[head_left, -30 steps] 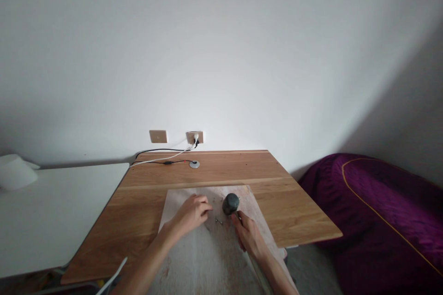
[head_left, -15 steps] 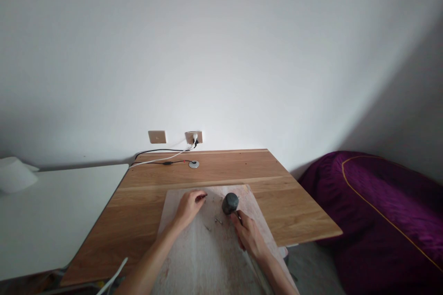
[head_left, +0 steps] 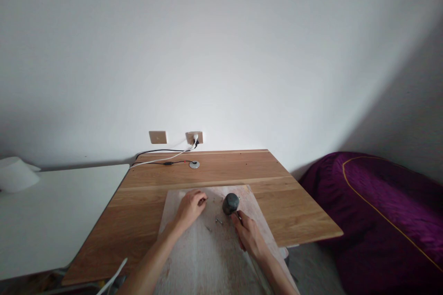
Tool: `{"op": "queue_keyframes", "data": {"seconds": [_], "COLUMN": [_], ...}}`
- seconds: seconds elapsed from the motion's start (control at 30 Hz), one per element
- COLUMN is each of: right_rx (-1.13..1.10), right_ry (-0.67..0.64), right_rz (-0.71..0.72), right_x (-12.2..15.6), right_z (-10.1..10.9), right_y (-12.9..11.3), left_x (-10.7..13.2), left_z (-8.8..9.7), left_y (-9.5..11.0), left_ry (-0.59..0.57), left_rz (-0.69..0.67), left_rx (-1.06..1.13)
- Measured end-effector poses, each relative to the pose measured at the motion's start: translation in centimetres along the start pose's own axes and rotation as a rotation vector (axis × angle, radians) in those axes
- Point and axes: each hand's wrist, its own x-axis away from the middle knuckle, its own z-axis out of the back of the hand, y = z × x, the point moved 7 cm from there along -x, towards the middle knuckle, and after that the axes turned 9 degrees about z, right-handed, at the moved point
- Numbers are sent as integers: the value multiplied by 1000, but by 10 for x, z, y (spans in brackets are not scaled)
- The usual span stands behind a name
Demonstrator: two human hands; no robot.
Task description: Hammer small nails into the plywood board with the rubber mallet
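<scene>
The right hand is closed round the handle of a mallet, its dark head just beyond the fingers, while the left hand curls — round what, if anything, I cannot tell — with small metal pieces between them and a pale board beneath.

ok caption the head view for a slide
Right hand gripping a mallet, left hand curled, both over a pale board.
</scene>
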Motion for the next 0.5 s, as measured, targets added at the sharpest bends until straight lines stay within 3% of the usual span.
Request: {"op": "queue_keyframes", "data": {"seconds": [0.2,0.4,0.5], "right_rx": [10,9,-40], "right_ry": [14,-7,4], "right_rz": [5,-20,-13], "right_x": [-1,-2,-8], "right_z": [0,-2,-4], "right_y": [2,0,-8], "left_x": [1,0,-1], "left_z": [-4,-11,-11], "left_y": [1,-12,-15], "left_ry": [1,13,7], "left_rz": [1,112,139], "left_rx": [92,303,306]}}
